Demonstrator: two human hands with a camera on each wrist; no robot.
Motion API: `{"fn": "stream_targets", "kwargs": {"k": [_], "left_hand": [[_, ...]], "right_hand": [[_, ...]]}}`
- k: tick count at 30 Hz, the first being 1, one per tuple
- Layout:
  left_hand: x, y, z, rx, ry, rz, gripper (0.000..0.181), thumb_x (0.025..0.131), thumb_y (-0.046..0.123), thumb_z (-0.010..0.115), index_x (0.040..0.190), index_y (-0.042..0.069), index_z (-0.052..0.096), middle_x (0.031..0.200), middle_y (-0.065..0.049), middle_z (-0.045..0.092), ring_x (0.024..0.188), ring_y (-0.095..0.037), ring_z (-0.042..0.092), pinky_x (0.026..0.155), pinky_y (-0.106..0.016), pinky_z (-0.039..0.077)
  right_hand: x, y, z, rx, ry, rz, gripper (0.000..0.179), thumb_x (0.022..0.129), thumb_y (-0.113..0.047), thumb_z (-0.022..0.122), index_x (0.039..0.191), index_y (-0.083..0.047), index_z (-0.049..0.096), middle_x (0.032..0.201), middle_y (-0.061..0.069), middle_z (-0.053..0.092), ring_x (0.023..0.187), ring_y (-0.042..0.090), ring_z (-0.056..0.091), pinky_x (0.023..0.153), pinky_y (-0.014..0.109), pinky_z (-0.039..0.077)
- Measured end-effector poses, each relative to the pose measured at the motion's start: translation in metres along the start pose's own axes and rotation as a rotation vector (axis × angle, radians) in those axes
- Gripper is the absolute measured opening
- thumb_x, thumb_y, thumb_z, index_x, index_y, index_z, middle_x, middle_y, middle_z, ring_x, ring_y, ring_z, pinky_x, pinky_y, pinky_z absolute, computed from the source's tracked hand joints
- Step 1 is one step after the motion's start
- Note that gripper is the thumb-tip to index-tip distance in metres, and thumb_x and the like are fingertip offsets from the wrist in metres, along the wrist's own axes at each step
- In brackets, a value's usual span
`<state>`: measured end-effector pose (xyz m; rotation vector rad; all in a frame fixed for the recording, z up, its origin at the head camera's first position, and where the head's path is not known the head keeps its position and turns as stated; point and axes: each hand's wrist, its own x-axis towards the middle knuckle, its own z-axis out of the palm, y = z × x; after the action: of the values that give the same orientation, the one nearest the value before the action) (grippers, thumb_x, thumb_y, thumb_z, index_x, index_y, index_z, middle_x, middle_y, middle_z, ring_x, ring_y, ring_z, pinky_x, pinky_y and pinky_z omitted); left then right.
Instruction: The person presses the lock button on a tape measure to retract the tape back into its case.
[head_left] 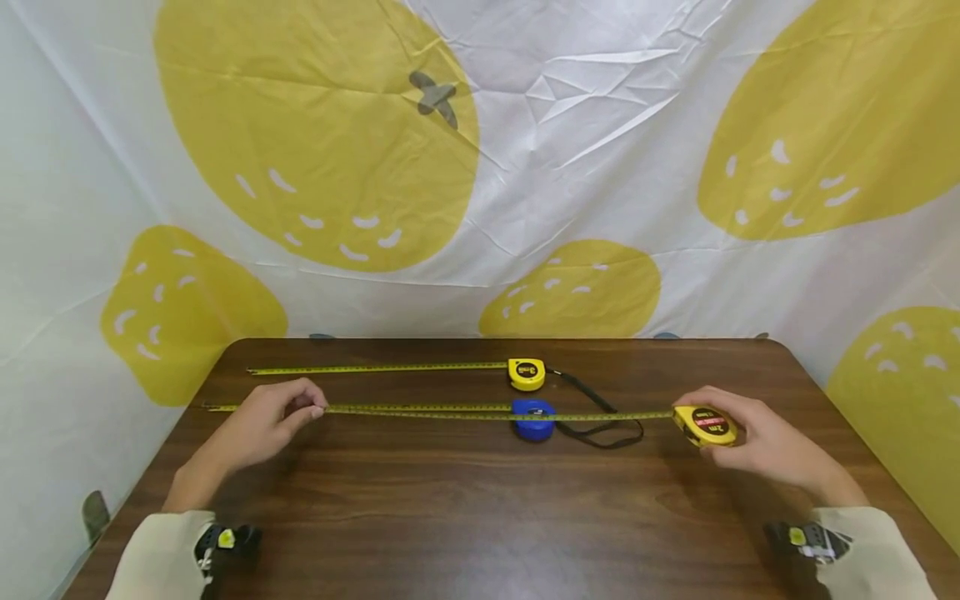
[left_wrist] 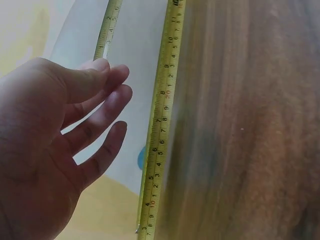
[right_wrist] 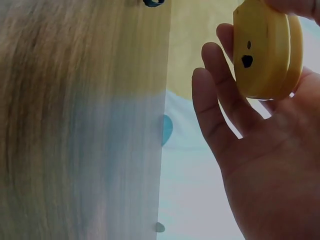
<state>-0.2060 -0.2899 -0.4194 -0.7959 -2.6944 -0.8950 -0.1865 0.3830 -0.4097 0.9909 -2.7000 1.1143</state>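
In the head view, my left hand (head_left: 270,421) pinches the free end of a steel tape blade (head_left: 600,416) between thumb and index finger. The blade stretches level across to a yellow tape measure (head_left: 703,425) marked 2m, which my right hand (head_left: 768,442) grips at the right. The right wrist view shows that yellow case (right_wrist: 265,52) between thumb and fingers. Beneath the stretched blade lies a blue tape measure (head_left: 534,430), its own blade (head_left: 420,407) drawn out leftward. Behind it lies another yellow tape measure (head_left: 527,376), its blade (head_left: 375,368) also extended left.
Black wrist straps (head_left: 626,444) trail right from the lying tape measures. The brown wooden table (head_left: 480,517) ends at a back edge against a white cloth (head_left: 570,183) printed with yellow fruit.
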Motion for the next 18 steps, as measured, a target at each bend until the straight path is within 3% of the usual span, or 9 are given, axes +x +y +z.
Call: {"fn": "stream_targets", "kwargs": {"k": [11,18], "left_hand": [[0.013,-0.003,0.000,-0.006,0.042,0.005,0.010,0.104,0.001,0.075,0.103,0.010,0.071,0.087,0.001,0.066,0.078,-0.010,0.054,0.070,-0.031,0.048],[0.019,-0.002,-0.002,-0.024,0.069,-0.009,0.012,0.102,0.000,0.076,0.104,0.011,0.072,0.089,0.001,0.070,0.078,-0.009,0.056,0.070,-0.029,0.048]], "right_hand": [[0.010,-0.003,-0.003,0.006,0.062,-0.024,0.072,0.080,0.019,0.071,0.147,-0.007,0.064,0.125,0.005,0.066,0.093,0.016,0.059,0.073,0.030,0.052],[0.017,-0.005,-0.008,-0.004,0.081,-0.016,0.070,0.083,0.019,0.069,0.146,-0.013,0.066,0.123,0.004,0.067,0.094,0.016,0.058,0.075,0.028,0.050]]}}
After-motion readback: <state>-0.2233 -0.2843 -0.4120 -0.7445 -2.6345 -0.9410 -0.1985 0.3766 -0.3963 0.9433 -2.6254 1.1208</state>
